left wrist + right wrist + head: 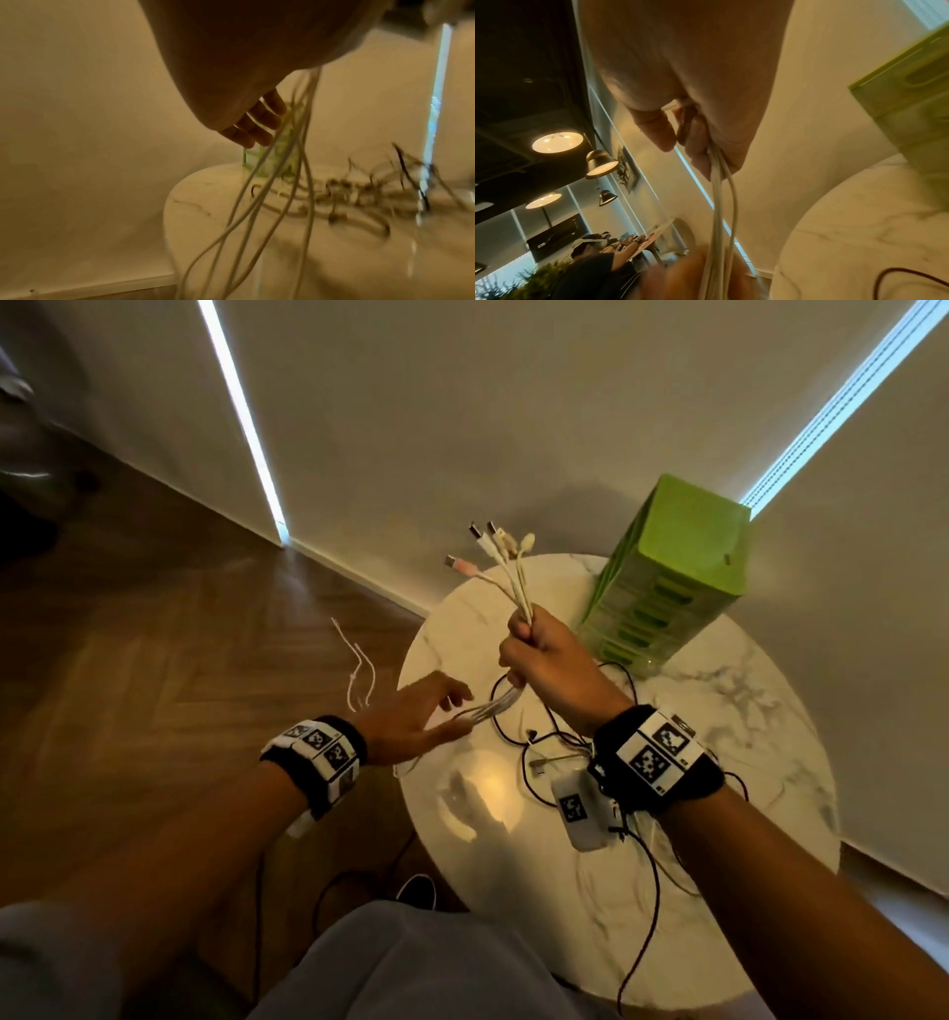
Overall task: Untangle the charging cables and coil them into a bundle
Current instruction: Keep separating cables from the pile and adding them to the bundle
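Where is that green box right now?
In the head view the green box stands upright at the far right of the round marble table, by the wall, just beyond the right hand gripping the white cables.

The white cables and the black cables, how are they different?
The white cables are bunched together in the right hand, lifted up; the black cables lie loose and tangled on the marble table. The white cables run straight to the left hand; the black cables loop around. Both are thin.
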The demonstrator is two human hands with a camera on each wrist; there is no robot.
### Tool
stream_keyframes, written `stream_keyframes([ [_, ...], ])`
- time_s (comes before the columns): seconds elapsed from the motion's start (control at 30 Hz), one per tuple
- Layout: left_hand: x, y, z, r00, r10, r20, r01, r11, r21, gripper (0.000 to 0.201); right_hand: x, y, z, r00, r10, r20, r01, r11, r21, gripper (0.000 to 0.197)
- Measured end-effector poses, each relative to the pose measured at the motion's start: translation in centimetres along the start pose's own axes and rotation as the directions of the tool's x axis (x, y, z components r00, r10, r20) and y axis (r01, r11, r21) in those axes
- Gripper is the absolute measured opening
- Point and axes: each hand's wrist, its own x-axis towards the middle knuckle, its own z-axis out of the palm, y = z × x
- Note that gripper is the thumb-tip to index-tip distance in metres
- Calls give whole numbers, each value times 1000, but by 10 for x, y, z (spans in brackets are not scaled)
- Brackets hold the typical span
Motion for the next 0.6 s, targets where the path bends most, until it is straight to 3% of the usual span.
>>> stream_keyframes([
  [0.1, 18, 26, -9, 985, 135, -108, -164, 923, -348, 88, -10, 15, -7, 990, 21, 138, -16, 999, -39, 20],
  [0.17, 34, 53, -15, 979, 190, -77, -204, 860, -468, 66, -18, 26, -9, 973, 44, 228, -22, 995, -97, 20],
  [0.27, 53, 81, -16, 981, 193, -25, -184, 879, -440, 41, -28, 44, -16, 958, 121, 261, -118, 993, -28, 22],
  [0.43, 72, 118, -11, 965, 220, 142, -168, 936, -308, 45, -47, 85, -24, 959, 127, 253, -184, 959, 214, 15],
  [0.53, 84, 134, -3, 945, 212, 247, -98, 908, -407, 54, -44, 113, -25, 951, 148, 271, -182, 978, 106, 18],
  [0.6, 93, 137, 3, 934, 186, 304, 27, 815, -579, 53, -38, 128, -23, 983, 85, 161, -69, 992, -104, 23],
])
